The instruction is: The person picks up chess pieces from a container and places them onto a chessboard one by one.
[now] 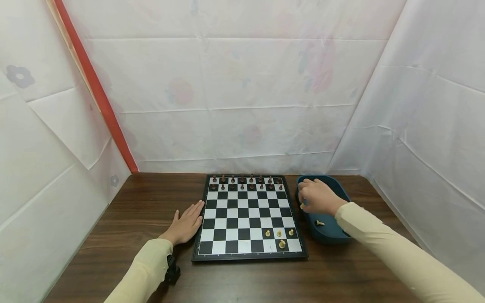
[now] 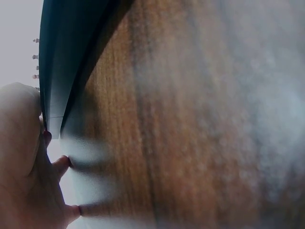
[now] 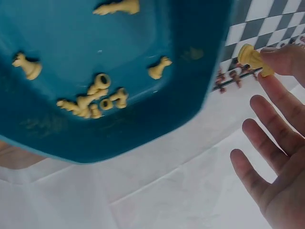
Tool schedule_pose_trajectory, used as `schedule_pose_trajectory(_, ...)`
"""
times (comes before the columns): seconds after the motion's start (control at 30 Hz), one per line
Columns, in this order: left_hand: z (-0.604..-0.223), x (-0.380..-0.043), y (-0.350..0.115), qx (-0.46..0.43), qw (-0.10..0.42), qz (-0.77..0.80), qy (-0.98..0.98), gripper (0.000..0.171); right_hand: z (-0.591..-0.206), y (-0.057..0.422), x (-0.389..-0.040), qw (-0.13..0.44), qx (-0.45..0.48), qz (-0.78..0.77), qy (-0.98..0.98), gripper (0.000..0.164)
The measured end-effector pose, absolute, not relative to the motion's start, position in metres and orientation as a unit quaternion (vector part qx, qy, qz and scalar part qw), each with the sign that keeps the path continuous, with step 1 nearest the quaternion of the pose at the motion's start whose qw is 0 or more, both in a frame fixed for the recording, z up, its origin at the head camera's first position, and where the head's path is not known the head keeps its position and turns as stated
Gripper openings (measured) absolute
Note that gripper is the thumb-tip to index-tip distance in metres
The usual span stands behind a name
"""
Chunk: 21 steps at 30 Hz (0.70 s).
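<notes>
A cream chess piece [image 3: 250,56] is pinched between the thumb and index finger of my right hand [image 1: 317,197], its other fingers spread. That hand is over the left part of a blue bin [image 1: 329,236], beside the board. The held piece's exact kind cannot be told. More cream pieces [image 3: 29,66] lie in the bin, several of them heaped in one corner. My left hand [image 1: 186,224] lies with straight fingers along the left edge of the chessboard [image 1: 242,223]. Several cream pieces [image 1: 279,232] stand at the board's near right.
Two rows of dark chess pieces [image 1: 242,186] line the far side of the board. Everything is on a brown wooden table [image 1: 159,202]. White sheeting [image 1: 242,126] hangs behind and at both sides, with a red strip [image 1: 106,105] at the left.
</notes>
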<state>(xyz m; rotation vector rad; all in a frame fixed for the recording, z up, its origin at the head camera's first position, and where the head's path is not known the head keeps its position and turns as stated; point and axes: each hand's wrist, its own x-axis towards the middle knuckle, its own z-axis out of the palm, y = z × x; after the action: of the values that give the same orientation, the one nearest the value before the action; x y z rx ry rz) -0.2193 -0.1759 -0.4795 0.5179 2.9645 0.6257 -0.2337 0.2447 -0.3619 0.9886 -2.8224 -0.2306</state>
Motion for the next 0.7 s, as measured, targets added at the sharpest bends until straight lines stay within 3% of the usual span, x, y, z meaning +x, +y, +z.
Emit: schedule_pose_trajectory(0.7,-0.483,-0.218,-0.175,0.170,0.034,0.203,0.964,0.054,-0.364,0.155,-0.219,0.072,0.426,-0.068,-0.900,0.006)
